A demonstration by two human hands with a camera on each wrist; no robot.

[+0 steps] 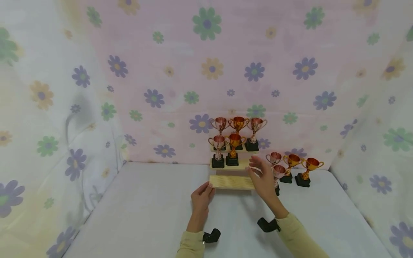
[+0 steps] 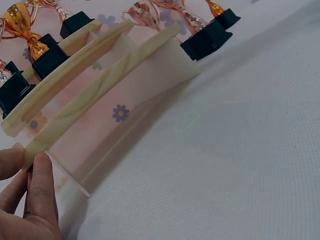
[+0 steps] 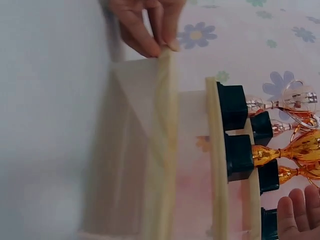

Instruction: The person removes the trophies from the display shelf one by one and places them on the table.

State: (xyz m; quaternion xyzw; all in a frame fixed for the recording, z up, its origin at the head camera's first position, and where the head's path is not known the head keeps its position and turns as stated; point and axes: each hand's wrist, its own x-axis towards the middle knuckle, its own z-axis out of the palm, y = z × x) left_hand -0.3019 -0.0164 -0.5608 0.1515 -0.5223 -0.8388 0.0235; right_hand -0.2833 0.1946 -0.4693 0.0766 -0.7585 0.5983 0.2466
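Note:
A three-step wooden display stand has clear side panels. My left hand (image 1: 201,197) pinches the left end of its lowest board (image 1: 231,182) between thumb and fingers, also visible in the left wrist view. My right hand (image 1: 264,178) hovers by the right end of the middle board (image 1: 242,165), fingers loosely bent and holding nothing. A rose-coloured trophy cup (image 1: 218,143) and a gold trophy cup (image 1: 235,141) stand on that middle board. Behind them, the top board carries two rose cups with a gold cup (image 1: 238,123) between them. All have black square bases.
Right of the stand, several more trophies are on the white table (image 1: 145,204), among them a gold cup (image 1: 311,165) and a rose cup (image 1: 279,172) partly behind my right hand. Flower-patterned cloth (image 1: 167,118) hangs along the back and sides.

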